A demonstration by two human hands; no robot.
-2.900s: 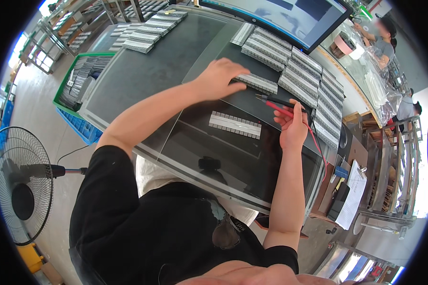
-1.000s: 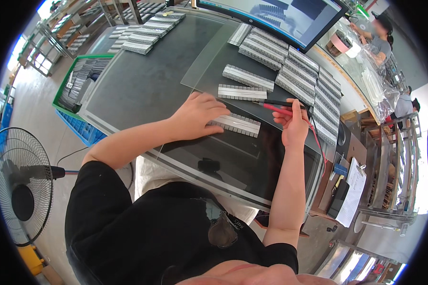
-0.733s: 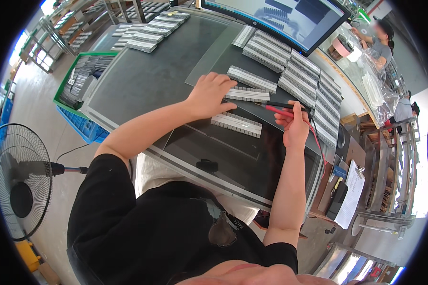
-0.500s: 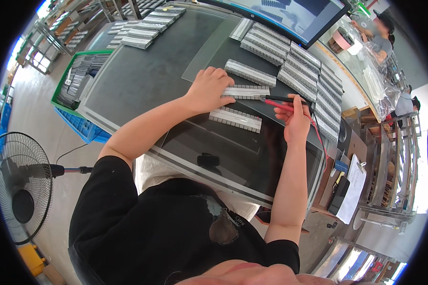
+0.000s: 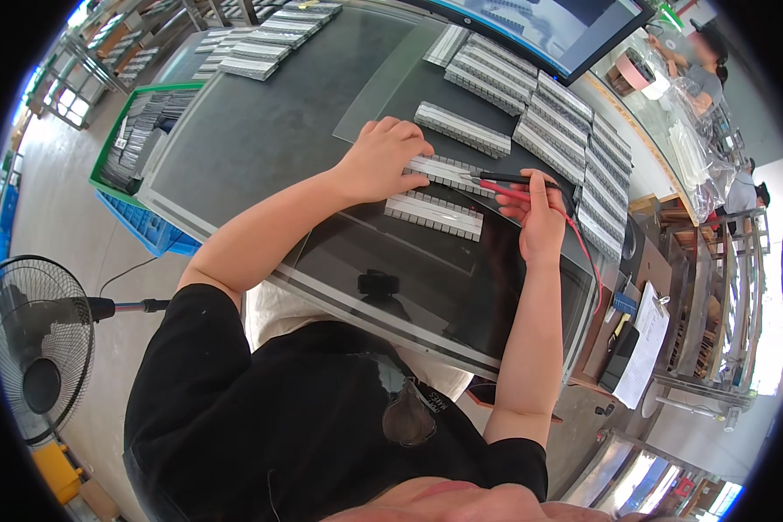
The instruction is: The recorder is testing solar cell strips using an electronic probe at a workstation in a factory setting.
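My left hand [image 5: 383,159] is closed on the left end of a grey-and-white segmented strip [image 5: 448,170] on the dark table. In my right hand [image 5: 539,219] are two test probes, a black probe [image 5: 513,177] and a red probe [image 5: 503,189], held together like chopsticks. Their tips meet near the strip's right part; whether they touch it is too small to tell. Nearer to me lies a second similar strip [image 5: 435,216], apart from both hands. Beyond the held strip rests another strip [image 5: 463,130].
Stacked strips [image 5: 552,130] fill the table's right side below a monitor [image 5: 548,30]. More strips [image 5: 278,42] lie at the far left. A green crate [image 5: 104,174] and a fan [image 5: 39,348] stand left. A clipboard [image 5: 644,348] lies right; a person [image 5: 700,70] sits beyond.
The held strip has turned slightly, its right end now lower and nearer to me. The probe tips have shifted slightly left along it. Both hands keep their hold.
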